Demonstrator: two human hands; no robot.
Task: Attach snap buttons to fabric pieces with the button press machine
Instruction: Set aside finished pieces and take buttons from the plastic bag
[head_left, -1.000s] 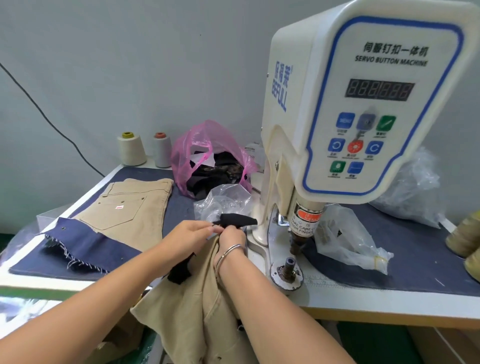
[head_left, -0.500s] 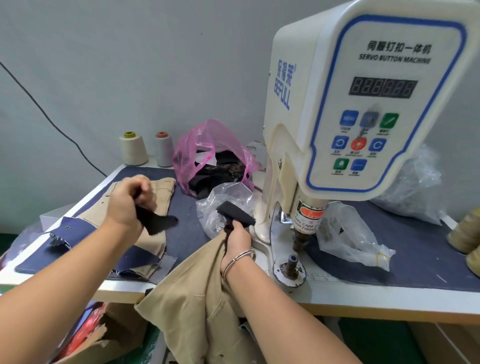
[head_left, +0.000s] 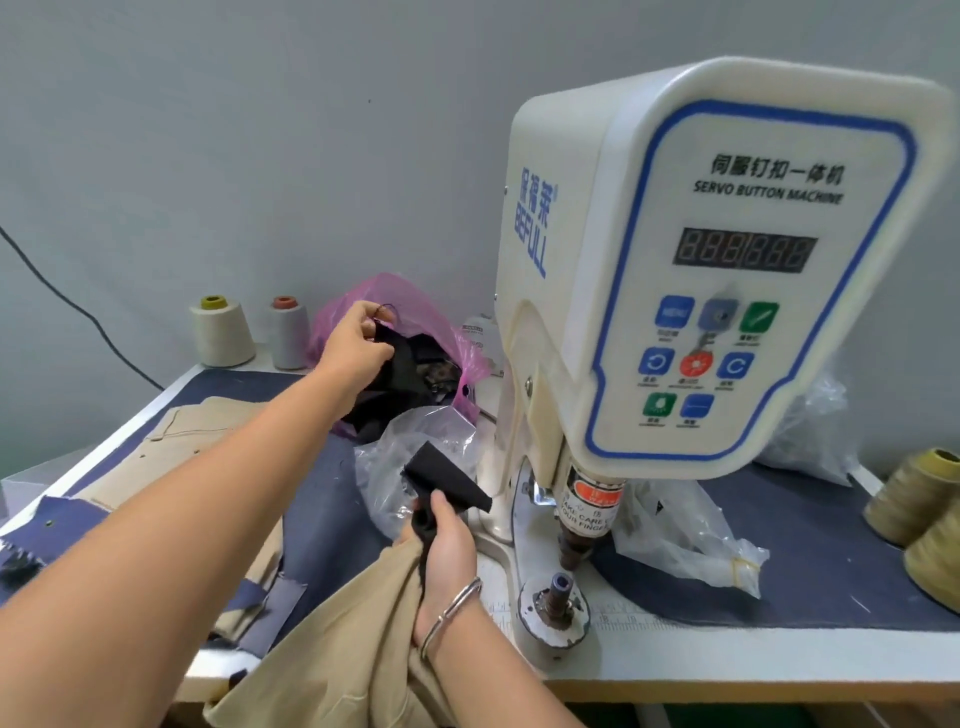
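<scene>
The white servo button machine (head_left: 675, 249) stands at the right, its punch (head_left: 576, 545) above the round lower die (head_left: 558, 597). My right hand (head_left: 447, 545) grips a black fabric piece (head_left: 447, 480) together with the bunched edge of a tan garment (head_left: 337, 644), just left of the die. My left hand (head_left: 358, 345) reaches far back and holds another black fabric piece (head_left: 387, 338) at the mouth of the pink plastic bag (head_left: 400, 312), which has dark pieces inside.
Two thread cones (head_left: 221, 332) stand at the back left. Tan and blue fabric pieces (head_left: 171, 457) lie on the left of the table. Clear plastic bags (head_left: 685, 540) sit around the machine base. Yellow thread cones (head_left: 919, 493) stand at the right edge.
My left hand has carried its black piece from near the right hand, out over the left of the table, then back to the pink bag. My right hand has kept its grip.
</scene>
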